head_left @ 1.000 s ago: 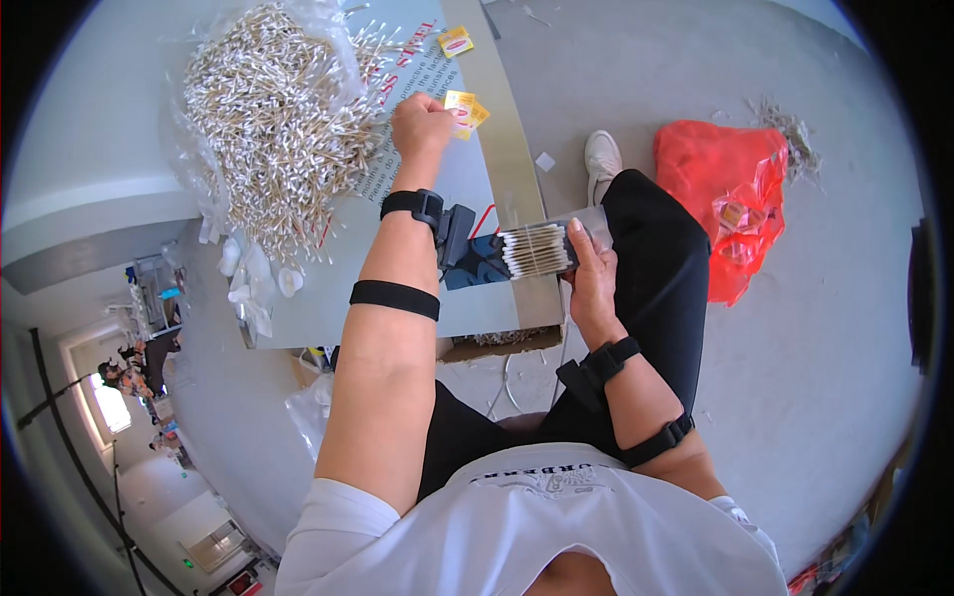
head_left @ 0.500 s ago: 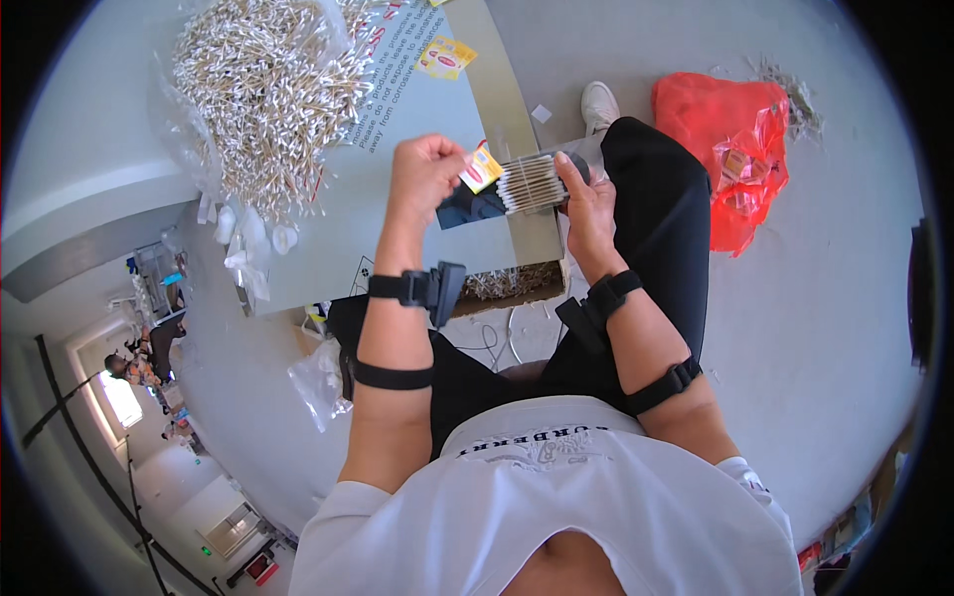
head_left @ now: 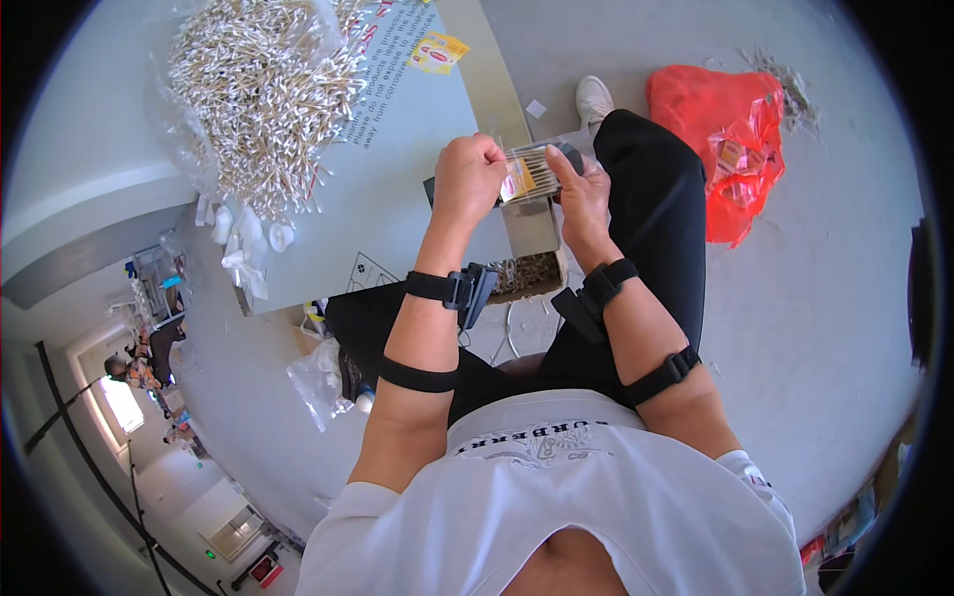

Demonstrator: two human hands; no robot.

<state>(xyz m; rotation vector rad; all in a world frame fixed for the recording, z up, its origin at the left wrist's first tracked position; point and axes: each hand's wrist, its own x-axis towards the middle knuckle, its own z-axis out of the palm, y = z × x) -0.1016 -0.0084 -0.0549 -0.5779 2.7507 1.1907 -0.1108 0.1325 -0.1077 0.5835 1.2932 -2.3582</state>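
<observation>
My right hand [head_left: 584, 199] grips a small flat pack of cotton swabs [head_left: 540, 171], with the thumb pressed on top. White tips and pale sticks lie side by side in it, and a dark flat piece [head_left: 568, 154] shows at its far edge. Against the swabs' left end lies a small yellow and white card [head_left: 516, 182]. My left hand [head_left: 469, 181] is closed in a pinch at that card's left edge; its fingertips are partly hidden. Whether the card lies inside the clear wrapping or on top of it, I cannot tell.
A big heap of loose cotton swabs [head_left: 263, 104] in clear plastic covers the upper left of the printed board [head_left: 308, 253]. Another yellow card [head_left: 437, 53] lies on the board. Below its edge, an open box [head_left: 527, 278] holds swabs. A red plastic bag [head_left: 711, 119] sits on the floor, right.
My left hand has moved right with the yellow card, bringing it from beside the swabs to over their left end. My right hand keeps its grip on the pack, nearly in place.
</observation>
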